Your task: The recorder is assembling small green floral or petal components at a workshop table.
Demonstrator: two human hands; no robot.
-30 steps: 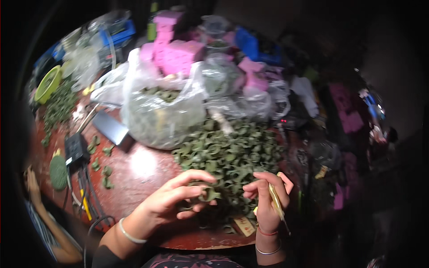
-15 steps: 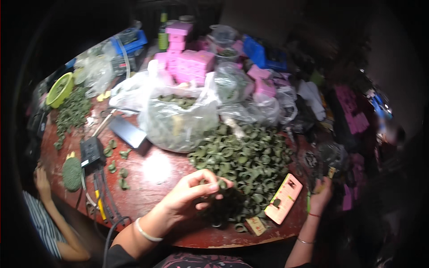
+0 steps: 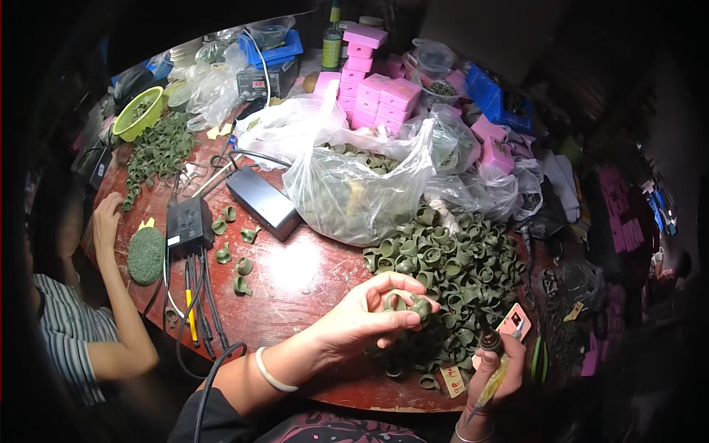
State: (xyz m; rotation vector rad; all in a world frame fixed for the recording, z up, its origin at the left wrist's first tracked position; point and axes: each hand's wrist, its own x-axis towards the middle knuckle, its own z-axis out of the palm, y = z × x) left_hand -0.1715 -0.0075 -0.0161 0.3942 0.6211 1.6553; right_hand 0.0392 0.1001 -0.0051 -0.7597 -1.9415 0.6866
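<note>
My left hand (image 3: 369, 317) is closed around one or two dark green ring-shaped pieces (image 3: 419, 306), pinched between thumb and fingers above the front of a heap of green rings (image 3: 450, 277). To its right, my right hand (image 3: 496, 373) grips a pen-like tool with a dark round collar (image 3: 489, 340) at its upper end. A yellow, tapered part (image 3: 489, 384) shows across the fingers; whether it belongs to the same tool I cannot tell. The tool's head is beside the heap, apart from the rings in my left hand. A pink card (image 3: 515, 325) lies partly behind my right hand.
A clear bag of rings (image 3: 354, 199) and stacked pink boxes (image 3: 380, 100) stand behind the heap. Left are a black power box (image 3: 189, 225) with cables, a dark grey block (image 3: 262, 201), a green oval pad (image 3: 146, 256) and another person's arm (image 3: 122, 303).
My right hand has come in from the right table edge toward my left hand, now with the tool raised. My left hand still holds its rings. The view has shifted, too.
</note>
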